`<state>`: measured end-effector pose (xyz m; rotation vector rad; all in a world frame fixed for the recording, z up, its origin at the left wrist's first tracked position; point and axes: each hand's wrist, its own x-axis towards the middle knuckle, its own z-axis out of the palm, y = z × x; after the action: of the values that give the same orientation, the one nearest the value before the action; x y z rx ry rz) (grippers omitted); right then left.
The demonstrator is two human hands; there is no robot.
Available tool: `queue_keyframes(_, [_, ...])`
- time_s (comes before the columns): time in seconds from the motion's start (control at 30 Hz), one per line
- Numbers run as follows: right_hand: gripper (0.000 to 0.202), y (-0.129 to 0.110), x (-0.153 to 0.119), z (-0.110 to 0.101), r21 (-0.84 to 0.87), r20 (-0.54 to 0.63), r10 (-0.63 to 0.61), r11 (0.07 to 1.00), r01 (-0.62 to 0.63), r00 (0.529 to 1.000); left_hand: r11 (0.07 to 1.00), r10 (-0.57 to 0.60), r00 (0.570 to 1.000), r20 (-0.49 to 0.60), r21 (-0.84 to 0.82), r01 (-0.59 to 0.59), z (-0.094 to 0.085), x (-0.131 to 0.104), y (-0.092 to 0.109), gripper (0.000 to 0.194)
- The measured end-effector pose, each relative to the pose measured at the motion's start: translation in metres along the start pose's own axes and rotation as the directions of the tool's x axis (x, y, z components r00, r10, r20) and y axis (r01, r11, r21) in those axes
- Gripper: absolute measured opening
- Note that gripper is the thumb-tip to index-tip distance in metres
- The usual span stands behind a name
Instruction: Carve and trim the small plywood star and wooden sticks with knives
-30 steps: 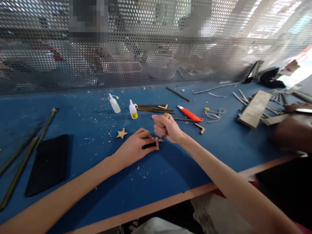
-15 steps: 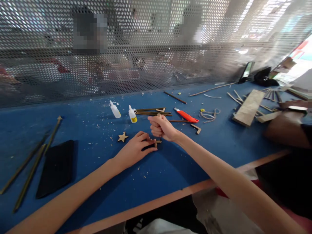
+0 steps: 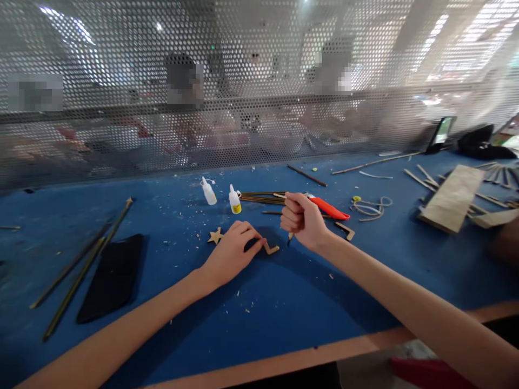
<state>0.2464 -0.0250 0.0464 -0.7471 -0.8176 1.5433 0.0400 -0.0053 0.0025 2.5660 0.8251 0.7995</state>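
Right hand: drawing away from the left hand since the earlier frame, its fist gripping a slim dark-tipped tool that is pointing down.
Left hand: pinching one end of the angled wooden piece between its fingertips.
Angled wooden piece: lying low over the tabletop between both hands, its bend now facing the near edge.
Wooden star: resting just beside the left hand.
Red-handled cutter: lying beyond the right hand.
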Motion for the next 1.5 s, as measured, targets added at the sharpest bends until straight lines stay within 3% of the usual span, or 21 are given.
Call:
queue_keyframes(0.1, [0.053,0.005,0.004,0.001,0.0,-0.021,-0.022,1.0,0.022,1.0,1.0,0.012,1.0,-0.016,-0.028,-0.012,-0.002,-0.003,0.001,0.02])
queue_keyframes(0.23, [0.052,0.009,0.009,0.009,-0.009,-0.026,-0.045,0.999,0.045,0.999,0.988,0.136,0.991,0.009,-0.076,-0.135,0.0,-0.007,-0.001,0.024])
queue_keyframes(0.53, [0.051,0.02,0.008,0.017,-0.055,-0.001,-0.049,0.997,0.049,0.999,0.971,0.239,0.971,-0.016,-0.013,-0.239,0.007,-0.009,-0.009,0.019])
queue_keyframes(1.17, [0.05,0.027,0.01,0.019,-0.068,-0.032,-0.083,0.994,0.081,0.996,0.975,0.217,0.976,-0.013,-0.046,-0.217,0.007,-0.008,-0.01,0.017])
queue_keyframes(1.5, [0.051,0.037,0.014,0.024,-0.087,-0.254,-0.205,0.978,0.189,0.945,0.967,0.244,0.969,-0.034,-0.071,-0.246,0.008,-0.005,-0.01,0.016])
